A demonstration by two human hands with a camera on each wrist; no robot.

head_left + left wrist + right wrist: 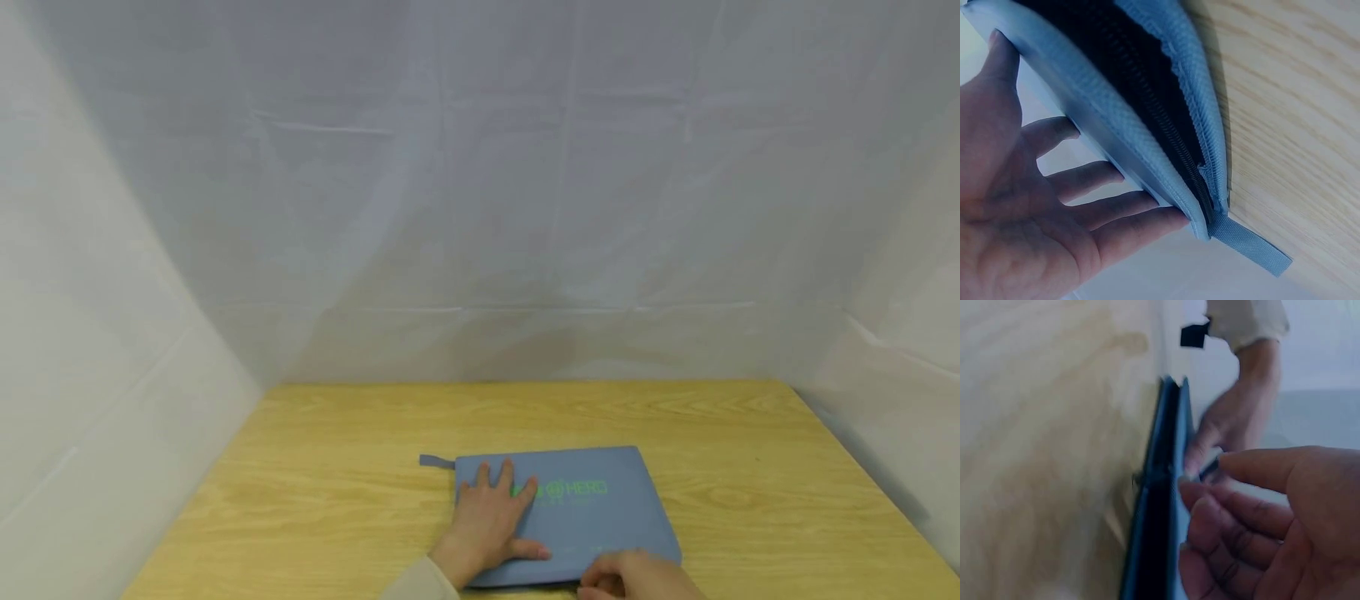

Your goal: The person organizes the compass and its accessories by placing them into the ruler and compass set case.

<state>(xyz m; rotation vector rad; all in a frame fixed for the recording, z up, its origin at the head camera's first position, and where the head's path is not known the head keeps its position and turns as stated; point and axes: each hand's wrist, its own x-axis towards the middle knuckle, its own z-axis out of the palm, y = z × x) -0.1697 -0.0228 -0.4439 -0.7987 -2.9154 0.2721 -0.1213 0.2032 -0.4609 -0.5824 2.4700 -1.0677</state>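
A flat blue zippered pouch point(592, 525) with green lettering lies on the wooden table, its zipper side towards me. My left hand point(483, 521) rests on its left part, fingers spread and straight. In the left wrist view the pouch's zipper point(1154, 106) gapes, showing a dark inside, and that hand point(1054, 187) touches the top cover. At the near edge, right of the middle, my right hand point(637, 575) has curled fingers. The right wrist view shows thumb and fingers of this hand point(1254, 519) pinching what looks like a small dark zipper pull point(1210, 469), partly hidden and blurred.
A blue fabric strap point(437, 461) sticks out from the pouch's far left corner. Wood-grain tabletop point(337, 467) surrounds the pouch. Pale sheeting point(480, 208) hangs behind the table and along both sides.
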